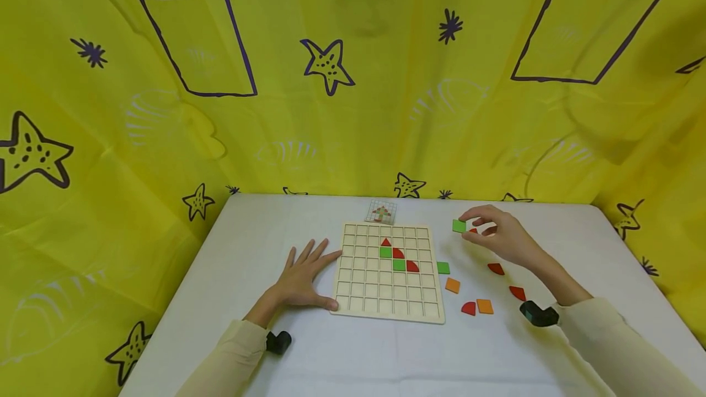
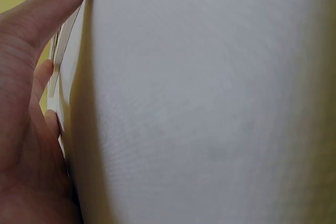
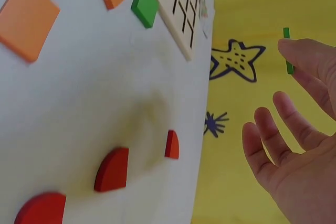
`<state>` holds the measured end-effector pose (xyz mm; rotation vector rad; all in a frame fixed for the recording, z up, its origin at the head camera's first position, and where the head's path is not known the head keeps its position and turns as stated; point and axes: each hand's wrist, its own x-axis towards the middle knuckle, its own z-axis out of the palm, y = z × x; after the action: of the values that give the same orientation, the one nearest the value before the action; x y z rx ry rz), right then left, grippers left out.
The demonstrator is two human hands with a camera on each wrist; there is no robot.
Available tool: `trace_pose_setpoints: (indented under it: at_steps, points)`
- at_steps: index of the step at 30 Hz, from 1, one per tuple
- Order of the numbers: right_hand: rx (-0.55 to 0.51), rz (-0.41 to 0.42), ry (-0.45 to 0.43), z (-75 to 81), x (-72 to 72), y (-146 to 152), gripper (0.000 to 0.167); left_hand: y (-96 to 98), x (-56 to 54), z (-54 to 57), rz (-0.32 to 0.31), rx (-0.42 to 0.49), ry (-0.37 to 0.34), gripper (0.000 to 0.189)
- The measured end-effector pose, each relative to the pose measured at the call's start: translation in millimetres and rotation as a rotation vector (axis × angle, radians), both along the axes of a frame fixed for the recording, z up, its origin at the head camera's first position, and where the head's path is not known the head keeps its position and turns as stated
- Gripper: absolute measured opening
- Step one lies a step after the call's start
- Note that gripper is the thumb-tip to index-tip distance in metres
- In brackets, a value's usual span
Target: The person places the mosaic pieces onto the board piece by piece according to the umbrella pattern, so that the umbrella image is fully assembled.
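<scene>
A pale wooden grid board (image 1: pixel 364 291) lies on the white table. On it sit a red triangle (image 1: pixel 386 242), green squares (image 1: pixel 385 252) and red quarter-circles (image 1: pixel 412 266). My left hand (image 1: pixel 298 280) rests spread at the board's left side, its thumb and a fingertip touching the edge. Right of the board, my right hand (image 1: pixel 504 238) pinches a green square tile (image 1: pixel 459 226) between thumb and forefinger, raised above the table. The right wrist view shows that tile (image 3: pixel 288 56) edge-on, the other fingers loosely bent.
A small pattern card (image 1: pixel 380 211) lies behind the board. Right of it are a green square (image 1: pixel 444 268), orange squares (image 1: pixel 485 306) and several red quarter-circles (image 1: pixel 517 293). A yellow patterned curtain (image 1: pixel 375 109) stands behind the table.
</scene>
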<state>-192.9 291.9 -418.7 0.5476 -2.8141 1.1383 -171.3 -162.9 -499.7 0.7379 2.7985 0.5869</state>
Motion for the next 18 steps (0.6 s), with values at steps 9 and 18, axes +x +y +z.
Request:
trace_pose_setpoints:
  at_steps: [9, 18]
  points:
    - [-0.04, 0.065, 0.002, -5.5, -5.4, -29.8, 0.03, 0.3, -0.3, -0.2, 0.0, 0.001, -0.002, 0.113]
    - [-0.067, 0.115, -0.03, -11.2, -9.6, -65.1, 0.029, 0.6, 0.0, 0.6, 0.001, 0.0, -0.005, 0.113]
